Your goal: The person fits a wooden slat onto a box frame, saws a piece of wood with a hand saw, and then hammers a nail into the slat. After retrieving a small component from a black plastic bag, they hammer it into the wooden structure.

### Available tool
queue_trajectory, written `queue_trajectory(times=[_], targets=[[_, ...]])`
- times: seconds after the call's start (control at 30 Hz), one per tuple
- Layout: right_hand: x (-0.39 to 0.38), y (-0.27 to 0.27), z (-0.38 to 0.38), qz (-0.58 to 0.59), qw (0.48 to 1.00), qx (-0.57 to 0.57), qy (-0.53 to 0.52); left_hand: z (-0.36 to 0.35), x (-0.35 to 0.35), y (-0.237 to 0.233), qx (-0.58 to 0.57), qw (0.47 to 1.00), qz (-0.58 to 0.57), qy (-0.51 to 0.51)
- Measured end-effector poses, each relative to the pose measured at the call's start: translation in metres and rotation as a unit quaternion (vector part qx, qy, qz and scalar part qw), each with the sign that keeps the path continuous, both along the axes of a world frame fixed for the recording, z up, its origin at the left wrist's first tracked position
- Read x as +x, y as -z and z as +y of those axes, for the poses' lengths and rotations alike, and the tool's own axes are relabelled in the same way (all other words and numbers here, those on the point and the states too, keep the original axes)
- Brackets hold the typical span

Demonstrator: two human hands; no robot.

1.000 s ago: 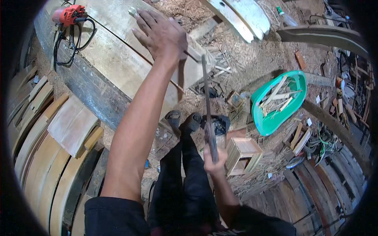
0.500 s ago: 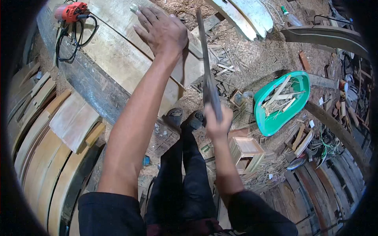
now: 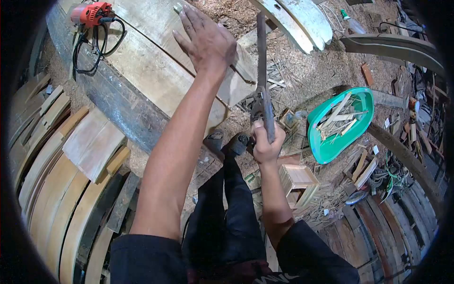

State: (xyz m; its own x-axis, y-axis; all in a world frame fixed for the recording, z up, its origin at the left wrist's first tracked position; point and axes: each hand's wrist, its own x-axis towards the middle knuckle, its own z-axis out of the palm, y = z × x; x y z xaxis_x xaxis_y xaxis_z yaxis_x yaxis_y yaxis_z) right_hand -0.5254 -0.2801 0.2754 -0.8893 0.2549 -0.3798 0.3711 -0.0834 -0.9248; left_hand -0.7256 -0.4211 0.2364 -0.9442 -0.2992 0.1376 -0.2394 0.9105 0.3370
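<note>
Head view, workshop floor. The left hand (image 3: 206, 41) lies spread, palm down and fingers apart, pressed on a pale wooden plank (image 3: 151, 28) that rests on the heavy timber bench (image 3: 109, 102). The right hand (image 3: 266, 143) is closed in a fist around the handle of a handsaw (image 3: 261, 71). The blade runs from the fist toward 12 o'clock and meets the plank's end just at 3 o'clock of the left hand.

Handling, as judged: the saw looks light. Its blade is thin steel that flexes sideways, with a sharp toothed edge, so the handle is the only safe hold. The plank looks stiff and fairly heavy, and its dusty face may slide, so a flat palm close to the blade suits it.

A red power tool (image 3: 92, 13) with coiled black cord sits on the bench at 9 o'clock of the left hand. A green basin (image 3: 364, 97) of wood scraps lies at 3 o'clock of the right hand, and a small wooden crate (image 3: 298, 177) at 5 o'clock. Curved boards (image 3: 56, 184) are stacked along the left edge.
</note>
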Motion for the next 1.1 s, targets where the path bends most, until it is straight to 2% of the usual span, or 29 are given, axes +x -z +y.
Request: queue_trajectory(times=[0.1, 0.13, 0.23, 0.27, 0.4, 0.57, 0.6, 0.7, 0.83, 0.93, 1.03, 1.1], targets=[[0.008, 0.0, 0.0, 0.004, 0.999, -0.035, 0.023, 0.001, -0.003, -0.006, 0.066, 0.997, 0.037, -0.004], [0.005, -0.004, -0.002, 0.007, 0.999, 0.038, 0.012, 0.001, -0.002, -0.008, 0.104, 0.993, 0.056, -0.01], [0.004, -0.002, -0.002, 0.041, 0.993, 0.107, -0.039, 0.004, -0.001, -0.016, 0.159, 0.982, 0.078, -0.068], [0.006, 0.003, 0.0, 0.042, 0.994, 0.098, -0.037, 0.006, 0.001, -0.015, 0.167, 0.978, 0.077, -0.098], [0.007, -0.002, -0.004, 0.047, 0.991, 0.122, -0.02, 0.017, 0.002, -0.01, 0.034, 0.993, 0.021, -0.108], [0.037, -0.01, -0.023, 0.051, 0.992, 0.108, 0.04, 0.021, -0.001, -0.006, 0.019, 0.993, 0.002, -0.119], [0.032, -0.023, -0.025, 0.06, 0.992, 0.107, 0.032, 0.021, 0.0, -0.007, 0.013, 0.993, -0.008, -0.12], [0.035, -0.011, -0.032, 0.009, 0.995, 0.097, 0.019, 0.021, -0.002, -0.007, 0.001, 0.993, -0.008, -0.116], [0.034, -0.005, -0.031, 0.009, 0.993, 0.116, 0.009, 0.021, -0.003, -0.007, -0.016, 0.994, -0.021, -0.101], [0.054, -0.01, -0.034, -0.009, 0.996, 0.086, 0.025, 0.019, -0.002, -0.005, -0.03, 0.995, -0.026, -0.094], [0.08, -0.024, -0.03, 0.027, 0.987, 0.156, -0.009, 0.02, 0.003, -0.003, -0.028, 0.994, -0.027, -0.098], [0.07, -0.013, -0.029, 0.036, 0.992, 0.123, 0.017, 0.019, -0.007, -0.003, -0.021, 0.994, -0.011, -0.105]])
